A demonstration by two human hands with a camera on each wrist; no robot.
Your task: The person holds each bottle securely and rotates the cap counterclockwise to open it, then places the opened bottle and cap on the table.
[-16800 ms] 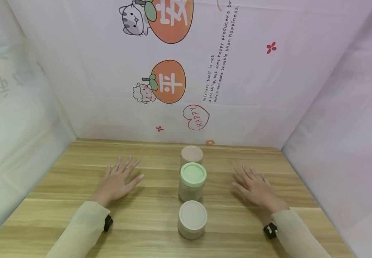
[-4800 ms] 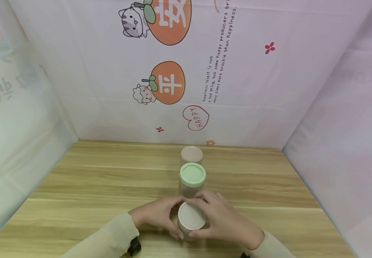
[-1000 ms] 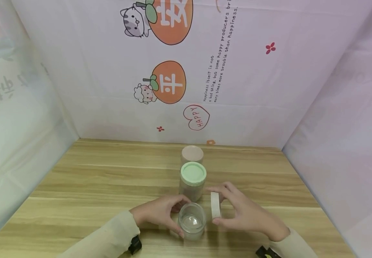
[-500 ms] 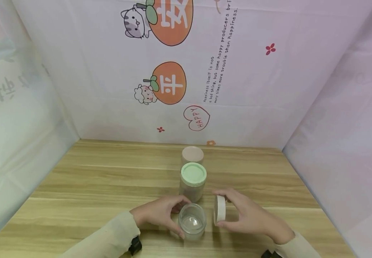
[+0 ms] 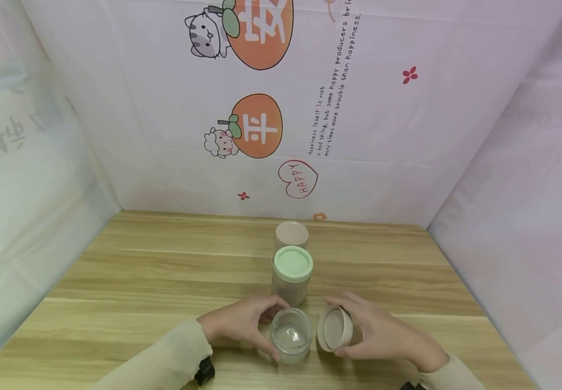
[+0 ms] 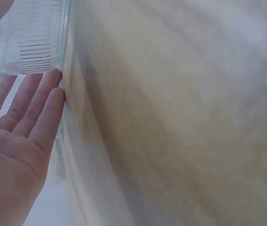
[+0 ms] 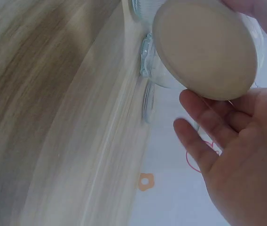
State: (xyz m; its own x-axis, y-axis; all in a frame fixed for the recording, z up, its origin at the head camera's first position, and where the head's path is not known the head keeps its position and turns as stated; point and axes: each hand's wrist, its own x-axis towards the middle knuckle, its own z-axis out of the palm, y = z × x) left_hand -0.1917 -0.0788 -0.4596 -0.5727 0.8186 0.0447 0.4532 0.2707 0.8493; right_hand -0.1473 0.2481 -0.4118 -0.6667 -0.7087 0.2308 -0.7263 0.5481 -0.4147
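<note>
An uncovered glass jar [image 5: 291, 336] stands upright at the front of the row. My left hand [image 5: 244, 325] holds it from the left, thumb at the near side and fingers behind. In the left wrist view, the ribbed wall of the glass jar [image 6: 37, 44] shows beside the fingers [image 6: 30, 108]. Just right of the jar, my right hand [image 5: 378, 330] pinches the whitish lid [image 5: 334, 328] between thumb and fingers. The lid is tilted, its hollow inside facing the jar and up. From the right wrist, the lid's flat top [image 7: 206, 49] is visible.
Directly behind the open jar stands a taller jar with a green lid [image 5: 293, 264]. A jar with a beige-pink lid [image 5: 292, 233] stands behind that, partly hidden. All are on a wooden table [image 5: 174, 260], enclosed by printed white cloth [image 5: 383, 135] at the back and sides.
Over the last second the right hand has moved the lid slightly right and turned it from edge-on until its inside shows. Earlier the lid sat on the front jar. The left hand keeps its hold.
</note>
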